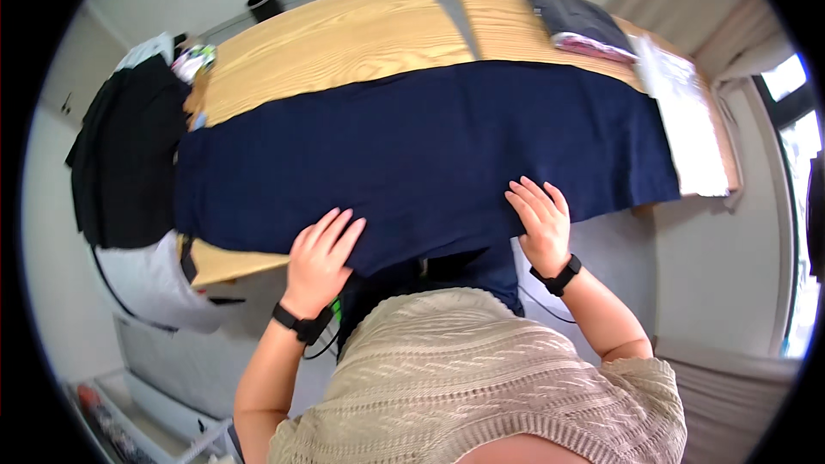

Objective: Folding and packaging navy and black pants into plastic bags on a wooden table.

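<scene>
A long piece of navy blue cloth (421, 142), perhaps a garment, lies spread lengthwise over the wooden table (335, 39). Its near edge hangs over the table's front, close to my body. My left hand (321, 259) rests on the cloth near that edge, left of the middle, fingers stretched out and slightly spread. Farther right, my right hand (541, 222) lies on the near edge too, its fingers extended. Neither hand grips anything. Each wrist wears a black band with a small dark device.
Black clothing (129, 155) is heaped at the left, over something pale. A folded dark grey garment (580, 21) lies at the back right, beside white plastic packaging (683, 116). A black bin (265, 5) stands beyond the table. A curtain and window are on the right.
</scene>
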A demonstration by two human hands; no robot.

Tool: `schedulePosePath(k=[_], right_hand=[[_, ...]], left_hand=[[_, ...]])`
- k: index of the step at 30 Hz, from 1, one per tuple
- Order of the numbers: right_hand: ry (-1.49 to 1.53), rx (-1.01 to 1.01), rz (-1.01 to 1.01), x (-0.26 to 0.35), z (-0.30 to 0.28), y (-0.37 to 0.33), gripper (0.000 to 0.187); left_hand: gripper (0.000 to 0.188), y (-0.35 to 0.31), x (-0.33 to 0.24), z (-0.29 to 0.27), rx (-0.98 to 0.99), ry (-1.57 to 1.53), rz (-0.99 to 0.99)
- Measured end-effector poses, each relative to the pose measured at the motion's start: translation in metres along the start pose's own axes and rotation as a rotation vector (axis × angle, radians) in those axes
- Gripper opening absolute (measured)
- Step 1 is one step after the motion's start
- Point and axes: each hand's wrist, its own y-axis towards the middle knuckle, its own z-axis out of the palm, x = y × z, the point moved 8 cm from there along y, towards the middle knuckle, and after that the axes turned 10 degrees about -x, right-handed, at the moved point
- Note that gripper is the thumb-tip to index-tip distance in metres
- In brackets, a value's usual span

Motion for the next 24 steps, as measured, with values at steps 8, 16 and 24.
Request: schedulePosePath(k=[8, 16, 24], right_hand=[[-0.071, -0.090, 0.092, -0.075, -0.037, -0.016, 0.053], [-0.280, -0.128, 0.280, -0.190, -0.074, -0.053, 0.052], [-0.303, -0.242, 0.517, -0.322, -0.125, -0.112, 0.035]], left_hand=[[0.049, -0.001, 0.007, -0.001, -0.037, -0.054, 0.001], [0.043, 0.007, 0.021, -0.004, -0.078, -0.159, -0.136], [0.037, 0.014, 0.031, -0.007, 0.011, -0.278, -0.192]])
